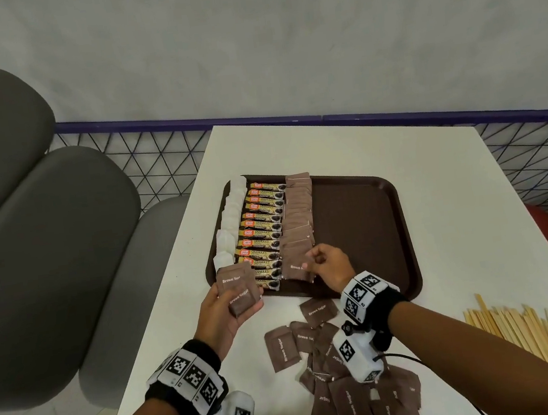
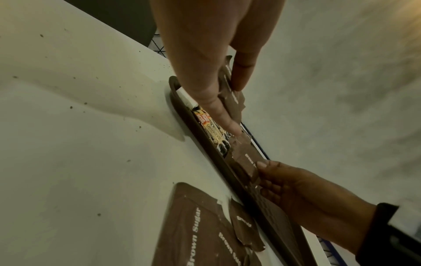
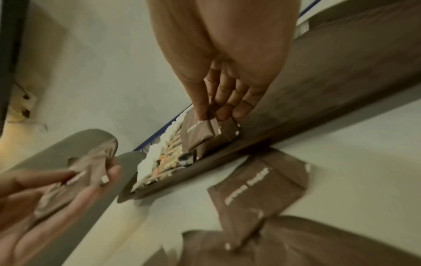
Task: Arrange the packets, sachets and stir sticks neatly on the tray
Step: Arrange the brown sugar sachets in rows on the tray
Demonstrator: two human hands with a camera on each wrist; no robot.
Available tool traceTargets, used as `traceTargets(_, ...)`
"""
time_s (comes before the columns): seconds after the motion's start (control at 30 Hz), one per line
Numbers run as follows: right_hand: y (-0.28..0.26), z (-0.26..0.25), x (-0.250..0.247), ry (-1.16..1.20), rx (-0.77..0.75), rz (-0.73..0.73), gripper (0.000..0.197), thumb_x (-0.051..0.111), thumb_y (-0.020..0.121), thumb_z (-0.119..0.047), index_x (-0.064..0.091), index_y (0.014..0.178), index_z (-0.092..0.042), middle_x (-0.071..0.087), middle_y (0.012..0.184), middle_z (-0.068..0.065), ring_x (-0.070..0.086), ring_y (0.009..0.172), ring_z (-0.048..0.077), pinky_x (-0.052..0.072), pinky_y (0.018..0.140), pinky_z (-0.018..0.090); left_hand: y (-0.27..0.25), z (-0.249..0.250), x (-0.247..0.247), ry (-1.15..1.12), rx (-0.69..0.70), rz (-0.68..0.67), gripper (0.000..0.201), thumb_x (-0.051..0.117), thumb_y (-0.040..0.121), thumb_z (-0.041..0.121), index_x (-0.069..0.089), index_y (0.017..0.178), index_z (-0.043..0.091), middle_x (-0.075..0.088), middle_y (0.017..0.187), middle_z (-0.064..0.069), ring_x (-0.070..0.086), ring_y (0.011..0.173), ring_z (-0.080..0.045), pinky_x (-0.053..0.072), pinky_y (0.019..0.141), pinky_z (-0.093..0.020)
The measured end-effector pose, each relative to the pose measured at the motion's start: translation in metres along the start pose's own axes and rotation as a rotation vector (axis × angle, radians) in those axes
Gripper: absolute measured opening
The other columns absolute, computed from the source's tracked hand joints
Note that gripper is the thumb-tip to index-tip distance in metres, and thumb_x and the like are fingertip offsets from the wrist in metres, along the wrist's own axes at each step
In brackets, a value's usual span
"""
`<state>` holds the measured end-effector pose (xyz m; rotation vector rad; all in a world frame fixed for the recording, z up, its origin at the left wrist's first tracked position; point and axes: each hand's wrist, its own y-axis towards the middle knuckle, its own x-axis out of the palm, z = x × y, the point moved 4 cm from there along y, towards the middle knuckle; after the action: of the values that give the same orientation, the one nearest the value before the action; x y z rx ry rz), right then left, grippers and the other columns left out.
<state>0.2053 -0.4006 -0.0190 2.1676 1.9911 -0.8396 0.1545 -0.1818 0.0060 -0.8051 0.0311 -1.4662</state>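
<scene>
A dark brown tray [image 1: 363, 217] lies on the white table. On its left side run three columns: white sachets [image 1: 232, 212], coffee stick packets [image 1: 264, 222] and brown sugar sachets [image 1: 296, 215]. My left hand [image 1: 225, 311] holds a small stack of brown sugar sachets [image 1: 238, 289] just off the tray's near left corner. My right hand [image 1: 328, 264] pinches the nearest brown sugar sachet [image 1: 295, 266] at the front end of the brown column; in the right wrist view thumb and fingers [image 3: 218, 109] grip that sachet [image 3: 200, 133]. Wooden stir sticks [image 1: 518, 329] lie at the right.
A loose pile of brown sugar sachets [image 1: 341, 371] lies on the table between my forearms. The tray's right half [image 1: 355, 232] is bare. Grey padded seats [image 1: 44, 235] stand left of the table, and a wire mesh barrier [image 1: 143, 168] runs behind it.
</scene>
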Motion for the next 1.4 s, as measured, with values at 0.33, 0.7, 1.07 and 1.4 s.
traceTargets(0.33, -0.001, 0.002, 0.01, -0.363, -0.084, 0.066, 0.011, 0.065, 0.082, -0.013, 0.057, 0.086, -0.019, 0.056, 0.095, 0.002, 0.04, 0.093, 0.014, 0.038, 0.081, 0.024, 0.006, -0.004, -0.007, 0.066, -0.015, 0.048, 0.034, 0.054, 0.089, 0.0, 0.055, 0.122, 0.009, 0.062, 0.119, -0.017, 0.061, 0.107, -0.035, 0.057, 0.08, -0.042)
traceTargets(0.7, -0.002, -0.003, 0.008, -0.478, -0.184, 0.182, 0.03, 0.066, 0.082, -0.021, 0.05, 0.106, -0.013, 0.049, 0.11, 0.003, 0.038, 0.108, 0.02, 0.037, 0.096, 0.029, 0.007, -0.004, 0.002, 0.109, -0.002, 0.008, 0.033, 0.052, 0.088, -0.005, 0.057, 0.116, 0.012, 0.065, 0.113, -0.012, 0.063, 0.104, -0.032, 0.057, 0.081, -0.039)
traceTargets(1.07, -0.041, -0.036, 0.043, 0.226, -0.206, -0.348, 0.013, 0.065, 0.084, -0.012, 0.056, 0.092, -0.018, 0.055, 0.085, -0.004, 0.051, 0.078, 0.004, 0.043, 0.073, 0.014, -0.001, -0.003, 0.01, 0.15, 0.058, -0.014, 0.036, 0.057, 0.088, 0.0, 0.055, 0.123, 0.01, 0.068, 0.111, -0.015, 0.065, 0.103, -0.034, 0.058, 0.074, -0.03)
traceTargets(1.4, -0.019, -0.026, 0.004, 0.291, -0.107, -0.11, 0.019, 0.064, 0.081, 0.0, 0.053, 0.085, -0.015, 0.055, 0.085, -0.001, 0.053, 0.073, 0.007, 0.046, 0.055, 0.008, -0.003, -0.003, 0.007, 0.067, 0.009, 0.009, 0.028, 0.044, 0.097, 0.014, 0.053, 0.123, 0.009, 0.065, 0.112, -0.022, 0.067, 0.099, -0.036, 0.055, 0.084, -0.042)
